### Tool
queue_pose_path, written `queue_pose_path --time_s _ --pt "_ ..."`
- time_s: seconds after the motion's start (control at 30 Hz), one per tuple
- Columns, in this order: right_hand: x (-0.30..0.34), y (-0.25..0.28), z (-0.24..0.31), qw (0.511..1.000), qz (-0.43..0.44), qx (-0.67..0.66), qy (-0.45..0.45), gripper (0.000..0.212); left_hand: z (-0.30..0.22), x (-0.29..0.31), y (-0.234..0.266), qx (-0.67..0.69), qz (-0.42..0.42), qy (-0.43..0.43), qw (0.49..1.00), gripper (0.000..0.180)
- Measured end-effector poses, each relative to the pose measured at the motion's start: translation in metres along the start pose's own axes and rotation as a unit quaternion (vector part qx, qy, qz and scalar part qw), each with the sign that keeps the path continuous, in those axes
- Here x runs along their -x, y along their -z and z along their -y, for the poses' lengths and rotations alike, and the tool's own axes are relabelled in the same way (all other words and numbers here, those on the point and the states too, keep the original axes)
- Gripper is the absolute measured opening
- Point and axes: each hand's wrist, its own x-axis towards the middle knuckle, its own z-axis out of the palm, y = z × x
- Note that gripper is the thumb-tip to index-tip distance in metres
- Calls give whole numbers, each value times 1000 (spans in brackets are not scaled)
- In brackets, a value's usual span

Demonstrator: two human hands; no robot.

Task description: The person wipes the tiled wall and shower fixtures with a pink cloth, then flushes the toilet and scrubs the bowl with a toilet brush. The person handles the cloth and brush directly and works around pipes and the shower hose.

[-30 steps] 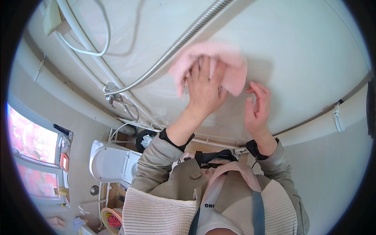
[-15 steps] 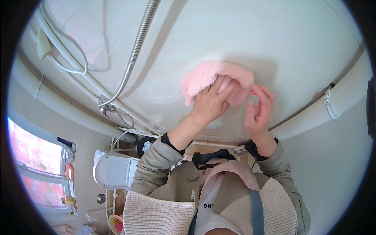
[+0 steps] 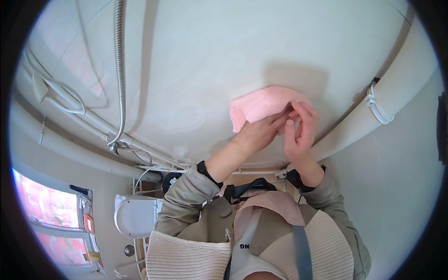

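Observation:
A pink towelling cloth (image 3: 263, 103) lies bunched against the pale, smooth wall (image 3: 210, 60). My left hand (image 3: 261, 135) is closed on it, with the fingers tucked under its lower fold and mostly hidden. At the cloth's right end, my right hand (image 3: 302, 133) has curved fingers touching the edge beside the left fingertips. A gap shows between its thumb and fingers.
A metal shower hose (image 3: 120, 60) hangs on the left, running down to a tap (image 3: 114, 147) by white pipes. A thick white pipe (image 3: 359, 121) slants along the right. Lower left are a white toilet (image 3: 135, 217) and a window (image 3: 46, 198).
My left hand has moved right and down with the cloth, closer to my right hand. The right hand has shifted slightly left and down. The view has shifted, so the hose appears farther left.

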Motion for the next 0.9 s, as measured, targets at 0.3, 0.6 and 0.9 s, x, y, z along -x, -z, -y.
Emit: queue_pose_path --time_s 0.3,0.6,0.9 --pt "-9 27 -13 999 -23 40 -8 51 -25 -67 7 -26 -89 -29 995 57" --pt "20 37 -34 997 -37 4 -61 56 -47 -51 -16 59 112 10 992 54" --pt "-61 51 -12 980 -47 194 -7 57 -42 -102 21 63 -158 -97 981 49"
